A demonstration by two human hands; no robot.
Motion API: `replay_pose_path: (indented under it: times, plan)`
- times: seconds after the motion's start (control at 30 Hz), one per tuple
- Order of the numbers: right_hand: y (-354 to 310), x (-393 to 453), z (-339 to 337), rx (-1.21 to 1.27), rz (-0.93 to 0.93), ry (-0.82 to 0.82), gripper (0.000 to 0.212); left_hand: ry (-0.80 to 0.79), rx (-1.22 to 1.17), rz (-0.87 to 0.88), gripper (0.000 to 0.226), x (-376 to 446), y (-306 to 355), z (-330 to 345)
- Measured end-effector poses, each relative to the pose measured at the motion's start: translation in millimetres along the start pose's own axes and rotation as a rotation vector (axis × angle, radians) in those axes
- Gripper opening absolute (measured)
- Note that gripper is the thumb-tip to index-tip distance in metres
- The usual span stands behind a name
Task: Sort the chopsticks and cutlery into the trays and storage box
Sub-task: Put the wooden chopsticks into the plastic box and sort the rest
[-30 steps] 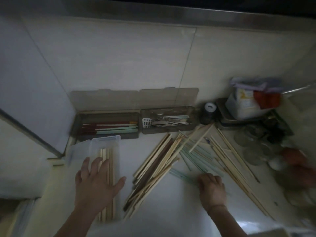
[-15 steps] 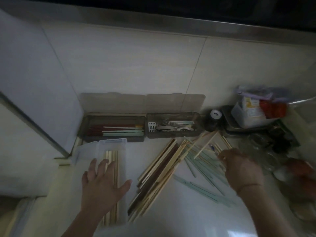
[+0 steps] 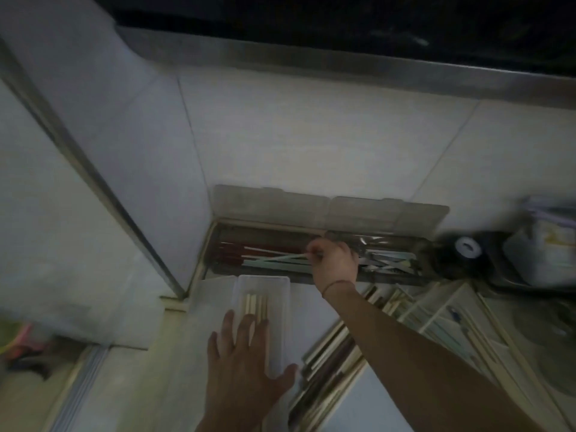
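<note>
At about seven o'clock, the left hand (image 3: 246,366) lies flat with its fingers straight and spread, pressing on the near end of a clear storage box (image 3: 282,294) that sits lengthwise on the counter; a few pale wooden chopsticks (image 3: 256,305) lie side by side inside it, running under the fingers. Straight up from the box, toward twelve o'clock against the tiled wall (image 3: 311,135), stands the left tray (image 3: 218,244), its lid tipped back, holding dark red and pale green chopsticks (image 3: 268,260). The right hand (image 3: 335,263) reaches over the seam between the two trays, fingers curled and pinching the end of a pale chopstick (possibly more than one; the blur makes it hard to count) that slants across the green ones in the left tray. At about two o'clock, the right tray (image 3: 422,244) holds a jumble of cutlery (image 3: 386,260), too smeared to name piece by piece. Down at four o'clock, a loose pile of chopsticks (image 3: 442,322) fans across the counter on either side of the right forearm. Just past the right tray's end sits a small dark jar with a white cap (image 3: 466,247).
</note>
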State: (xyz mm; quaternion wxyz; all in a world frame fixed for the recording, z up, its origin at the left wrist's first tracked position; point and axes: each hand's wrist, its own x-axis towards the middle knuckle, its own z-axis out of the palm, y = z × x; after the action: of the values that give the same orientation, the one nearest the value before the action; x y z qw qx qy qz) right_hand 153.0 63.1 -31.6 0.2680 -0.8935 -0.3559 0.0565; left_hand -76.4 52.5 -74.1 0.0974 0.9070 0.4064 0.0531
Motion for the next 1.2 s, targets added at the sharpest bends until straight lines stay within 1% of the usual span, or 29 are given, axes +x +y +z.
replay_pose_path:
  times: [0.07, 0.2, 0.27, 0.3, 0.37, 0.43, 0.47, 0.53, 0.67, 0.8, 0.87, 1.0, 1.13, 1.2]
  plan:
    - [0.2, 3.8, 15.3, -0.067, -0.007, -0.019, 0.013, 0.007, -0.007, 0.004, 0.090, 0.4, -0.6, -0.2]
    - [8.9, 8.4, 27.1, -0.203, -0.088, -0.074, 0.013, 0.000, -0.012, 0.000, 0.090, 0.7, -0.1, -1.4]
    - [16.3, 8.7, 26.8, -0.227, -0.122, -0.112, 0.011, -0.006, -0.013, 0.000, 0.090, 0.4, 0.3, -1.1]
    - [21.3, 8.1, 25.7, -0.216, -0.146, -0.104, 0.010, -0.010, -0.010, 0.000, 0.090, 0.5, 0.5, -0.9]
    - [37.9, 2.5, 18.5, -0.102, -0.168, 0.004, 0.012, -0.020, -0.003, 0.001, 0.090, 0.6, 0.4, -1.0]
    - [66.4, -13.6, 3.5, 0.034, -0.149, 0.179, 0.014, -0.027, 0.014, 0.008, 0.089, 0.5, -0.3, -0.7]
    - [85.9, -26.5, -6.5, 0.044, -0.126, 0.244, 0.012, -0.021, 0.022, 0.015, 0.089, 0.2, -0.8, 0.5]
    - [128.8, -62.1, -29.2, -0.017, -0.063, 0.313, 0.019, -0.007, 0.023, 0.034, 0.087, -1.4, -2.2, 2.9]
    - [207.3, -146.7, -60.3, -0.223, 0.078, 0.394, 0.031, 0.027, 0.026, 0.035, 0.086, -2.1, -4.0, 4.9]
    - [263.6, -215.5, -62.6, -0.403, 0.190, 0.296, 0.039, 0.042, 0.023, 0.048, 0.086, -3.5, -4.6, 5.5]
    - [272.7, -237.1, -61.7, -0.408, 0.221, 0.267, 0.041, 0.036, 0.037, 0.038, 0.086, -4.5, -4.0, 6.5]
    - [253.5, -252.9, -63.8, -0.354, 0.188, 0.279, 0.027, 0.006, 0.068, 0.015, 0.086, -3.9, -4.0, 7.6]
    - [246.7, -256.6, -62.1, -0.325, 0.256, 0.277, 0.026, -0.013, 0.068, -0.014, 0.088, -3.9, -3.8, 7.6]
    - [243.0, -252.7, -64.1, -0.356, 0.292, 0.241, 0.025, -0.003, 0.049, -0.017, 0.089, -3.9, -3.5, 7.5]
